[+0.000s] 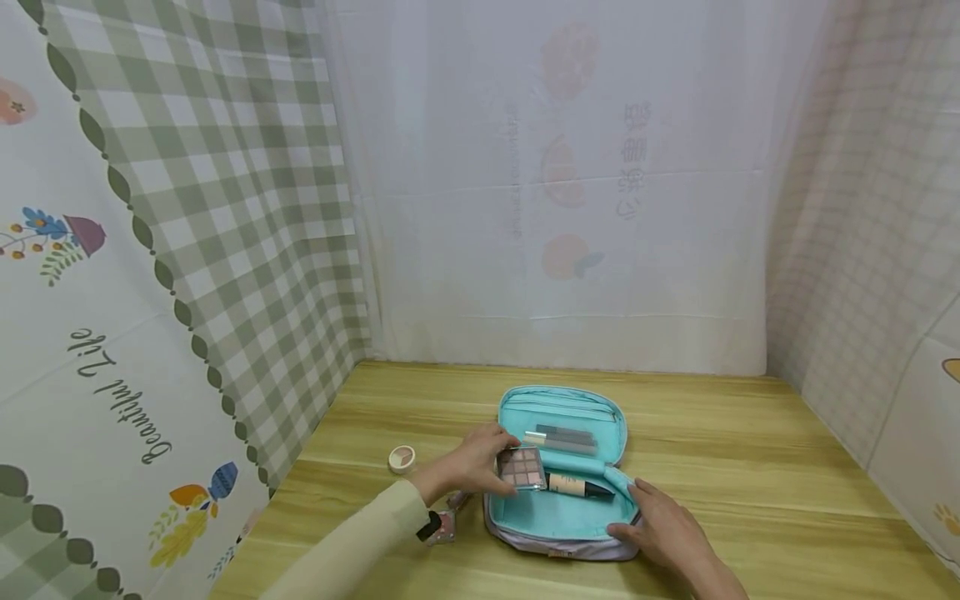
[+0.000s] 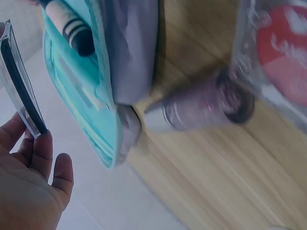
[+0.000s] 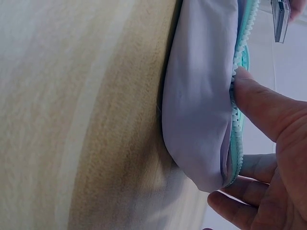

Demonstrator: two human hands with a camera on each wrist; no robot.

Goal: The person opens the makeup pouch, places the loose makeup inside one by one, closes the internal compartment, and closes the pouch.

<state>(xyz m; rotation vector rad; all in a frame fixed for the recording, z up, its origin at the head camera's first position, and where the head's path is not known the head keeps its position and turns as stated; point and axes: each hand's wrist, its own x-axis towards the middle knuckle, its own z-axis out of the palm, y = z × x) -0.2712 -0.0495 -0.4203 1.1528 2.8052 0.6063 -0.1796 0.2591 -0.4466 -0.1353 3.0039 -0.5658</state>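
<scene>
Cloth lettering: "Beautiful Life" runs in script on the left cloth [image 1: 142, 292]; the far cloth [image 1: 450, 192] bears pale characters beside faint fruit prints.
Palette: the palette [image 1: 521, 467], a grid of brown and pink pans in a clear-edged case, is held up over the left part of the pouch's near half, tilted.
Left grip: the left hand [image 1: 476, 462] pinches the palette by its edges between thumb and fingers; the thumb and fingers stand only as far apart as the case requires.
Right grip: the right hand [image 1: 667, 525] holds the right end of the pouch's zipped rim, thumb set apart from the fingers along it.
Pouch: the pouch [image 1: 540, 529], lilac outside and turquoise inside, lies unzipped on the counter [image 1: 750, 467]; its front tag is too small to read.
Bottle: the black-capped bottle [image 1: 567, 485] lies in the near half; its beige label is illegible.
Sticks: slim grey sticks [image 1: 566, 440] lie in the far half.
Left of pouch: a round compact [image 1: 402, 458], farther off; nearer, a purplish tube [image 2: 201, 108] and a clear case [image 2: 288, 57] with blurred white letters on red.
</scene>
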